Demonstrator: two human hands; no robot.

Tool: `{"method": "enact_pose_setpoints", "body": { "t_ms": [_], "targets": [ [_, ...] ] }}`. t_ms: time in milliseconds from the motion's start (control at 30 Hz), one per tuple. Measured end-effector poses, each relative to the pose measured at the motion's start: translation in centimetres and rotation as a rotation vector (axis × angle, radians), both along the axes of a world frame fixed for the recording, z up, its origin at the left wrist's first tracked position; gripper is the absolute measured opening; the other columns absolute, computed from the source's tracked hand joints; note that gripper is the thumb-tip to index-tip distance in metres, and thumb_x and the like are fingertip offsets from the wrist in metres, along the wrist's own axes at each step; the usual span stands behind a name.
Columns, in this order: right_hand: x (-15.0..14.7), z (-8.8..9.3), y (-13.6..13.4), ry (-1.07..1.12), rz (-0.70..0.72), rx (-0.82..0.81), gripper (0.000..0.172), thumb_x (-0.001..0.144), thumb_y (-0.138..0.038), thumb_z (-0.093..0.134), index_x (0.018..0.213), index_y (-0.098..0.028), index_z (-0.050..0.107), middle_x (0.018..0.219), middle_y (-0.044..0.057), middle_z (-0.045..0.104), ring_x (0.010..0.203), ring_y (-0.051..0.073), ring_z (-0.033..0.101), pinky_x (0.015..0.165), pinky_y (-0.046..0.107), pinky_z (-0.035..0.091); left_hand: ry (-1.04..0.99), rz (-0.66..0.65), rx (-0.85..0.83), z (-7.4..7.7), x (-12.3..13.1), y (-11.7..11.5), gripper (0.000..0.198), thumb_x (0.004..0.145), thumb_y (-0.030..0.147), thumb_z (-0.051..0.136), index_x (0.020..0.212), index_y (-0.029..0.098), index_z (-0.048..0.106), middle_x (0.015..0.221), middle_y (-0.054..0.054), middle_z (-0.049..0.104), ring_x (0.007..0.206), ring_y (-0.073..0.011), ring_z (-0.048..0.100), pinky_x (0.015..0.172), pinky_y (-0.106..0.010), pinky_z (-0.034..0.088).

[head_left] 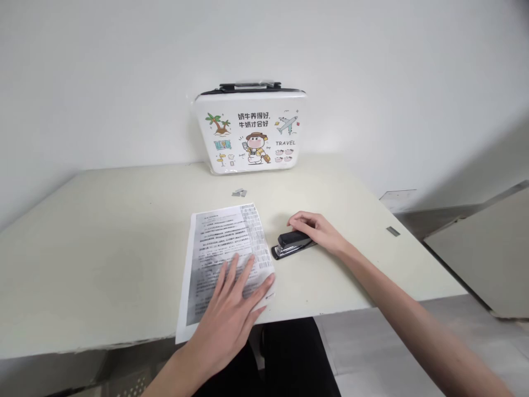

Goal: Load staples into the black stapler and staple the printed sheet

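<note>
A printed sheet of paper lies on the pale table, its near edge hanging slightly over the table's front edge. My left hand rests flat on the sheet's lower right part, fingers spread. A black stapler lies just right of the sheet. My right hand lies over the stapler's rear end, fingers curled around it.
A white carry case with cartoon prints and the word TRAVEL stands upright against the wall at the table's back. Small strips of staples lie between the case and the paper. A second table surface stands at the right.
</note>
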State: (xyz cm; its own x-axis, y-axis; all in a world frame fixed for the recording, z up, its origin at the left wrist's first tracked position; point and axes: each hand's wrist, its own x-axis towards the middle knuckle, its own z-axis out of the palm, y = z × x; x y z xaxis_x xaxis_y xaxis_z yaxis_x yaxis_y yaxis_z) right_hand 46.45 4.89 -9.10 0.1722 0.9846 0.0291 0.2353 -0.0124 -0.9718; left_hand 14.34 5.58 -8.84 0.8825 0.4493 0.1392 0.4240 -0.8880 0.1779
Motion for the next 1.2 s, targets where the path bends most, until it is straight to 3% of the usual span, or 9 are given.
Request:
{"method": "enact_pose_setpoints", "body": {
  "t_ms": [433, 567, 667, 800, 933, 1067, 1200],
  "targets": [
    [0.2, -0.2, 0.1, -0.061, 0.026, 0.026, 0.041, 0.091, -0.063, 0.067, 0.09, -0.023, 0.074, 0.082, 0.003, 0.069, 0.072, 0.018, 0.058, 0.062, 0.03, 0.041, -0.036, -0.034, -0.057, -0.5, 3.0, 0.0, 0.057, 0.111, 0.036, 0.047, 0.165, 0.047, 0.031, 0.179, 0.0, 0.005, 0.162, -0.0428, 0.002, 0.125, -0.073, 0.023],
    [0.3, 0.0, -0.1, -0.101, 0.033, 0.031, 0.041, 0.091, -0.063, 0.066, 0.09, -0.023, 0.074, 0.082, 0.003, 0.071, 0.072, 0.019, 0.06, 0.063, 0.031, 0.044, -0.017, -0.054, -0.155, 0.1, 2.9, 0.1, 0.068, 0.105, 0.054, 0.055, 0.167, 0.044, 0.027, 0.179, -0.002, 0.002, 0.161, -0.0451, -0.002, 0.123, -0.075, 0.023],
    [0.4, 0.4, -0.3, -0.12, 0.039, 0.043, 0.04, 0.093, -0.063, 0.065, 0.092, -0.023, 0.072, 0.084, 0.004, 0.073, 0.073, 0.02, 0.062, 0.066, 0.032, 0.046, -0.003, -0.041, -0.232, 0.7, 2.5, 1.5, 0.079, 0.099, 0.065, 0.058, 0.167, 0.038, 0.028, 0.178, -0.004, 0.009, 0.162, -0.0432, -0.002, 0.125, -0.072, 0.022],
    [-0.2, 1.2, -0.4, -0.208, 0.036, 0.075, 0.038, 0.099, -0.06, 0.059, 0.096, -0.024, 0.072, 0.096, 0.006, 0.077, 0.085, 0.024, 0.068, 0.079, 0.038, 0.052, -0.026, 0.002, -0.197, 0.9, 3.1, 5.2, 0.069, 0.104, 0.063, 0.051, 0.164, 0.032, 0.038, 0.176, -0.005, 0.021, 0.163, -0.0386, 0.001, 0.129, -0.068, 0.013],
    [-1.7, 2.6, -0.3, -0.474, 0.059, 0.108, 0.039, 0.103, -0.058, 0.051, 0.109, -0.028, 0.075, 0.118, 0.007, 0.077, 0.109, 0.03, 0.069, 0.096, 0.044, 0.051, -0.015, -0.068, -0.179, 0.2, 5.1, 8.2, 0.082, 0.101, 0.07, 0.05, 0.168, 0.027, 0.029, 0.177, -0.008, 0.017, 0.163, -0.0388, 0.0, 0.13, -0.066, 0.008],
    [-3.4, 3.8, -0.3, -0.612, 0.124, 0.109, 0.043, 0.107, -0.057, 0.042, 0.122, -0.033, 0.074, 0.135, 0.002, 0.072, 0.13, 0.031, 0.061, 0.115, 0.051, 0.041, -0.015, -0.138, -0.194, -0.6, 7.2, 8.4, 0.093, 0.099, 0.076, 0.047, 0.171, 0.027, 0.015, 0.178, -0.01, 0.013, 0.162, -0.039, -0.004, 0.129, -0.066, 0.004],
    [-4.3, 4.0, -0.3, -0.599, 0.154, 0.071, 0.043, 0.108, -0.057, 0.041, 0.126, -0.035, 0.074, 0.139, 0.001, 0.07, 0.134, 0.032, 0.059, 0.119, 0.055, 0.038, -0.041, -0.13, -0.203, -1.2, 8.4, 7.3, 0.097, 0.096, 0.079, 0.047, 0.171, 0.027, 0.013, 0.177, -0.01, 0.015, 0.162, -0.0415, -0.005, 0.129, -0.068, -0.001]
  ]
}}
